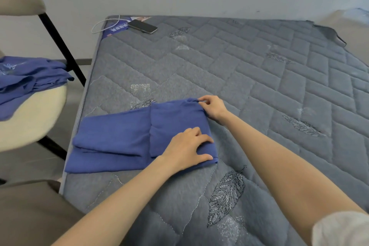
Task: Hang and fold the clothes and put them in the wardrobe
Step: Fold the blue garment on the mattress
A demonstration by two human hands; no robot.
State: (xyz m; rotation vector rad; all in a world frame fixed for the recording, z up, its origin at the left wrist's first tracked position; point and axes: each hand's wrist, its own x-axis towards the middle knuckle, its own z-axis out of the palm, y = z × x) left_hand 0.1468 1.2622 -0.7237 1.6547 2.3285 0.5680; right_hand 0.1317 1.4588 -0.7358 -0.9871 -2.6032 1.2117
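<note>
A blue garment (pixel 119 138) lies partly folded on the grey quilted mattress (pixel 259 86), near its left edge. Its right end is doubled over to the left. My left hand (pixel 187 150) lies on the near right corner of that fold, thumb pinching the fabric edge. My right hand (pixel 212 107) pinches the far right corner of the fold between thumb and fingers. A second blue garment (pixel 26 78) lies bunched on the seat of a cream chair (pixel 30 122) to the left of the bed.
A phone (pixel 142 26) with a white cable (pixel 103 25) lies at the mattress's far left corner. The chair's black legs (pixel 61 46) stand close to the bed's left side. A wall runs behind the bed.
</note>
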